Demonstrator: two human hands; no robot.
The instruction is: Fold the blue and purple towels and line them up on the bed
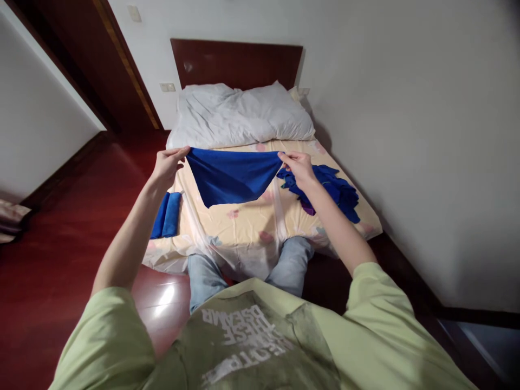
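Note:
A blue cloth (235,176) hangs stretched between my two hands above the bed. My left hand (169,165) pinches its upper left corner, and my right hand (298,167) pinches the upper right one. The cloth's lower edge sags freely over the bedsheet. To the right, partly behind my right forearm, lies a crumpled heap of blue cloths (333,189) with a bit of purple and green showing. Rolled or folded blue cloths (173,214) rest side by side at the bed's left edge, partly hidden by my left forearm.
The bed has a cream floral sheet (233,222) under a clear plastic-like cover. A white pillow or quilt (244,114) lies against the brown headboard (239,62). A white wall (418,135) runs along the right. My knees (294,262) are at the bed's front edge.

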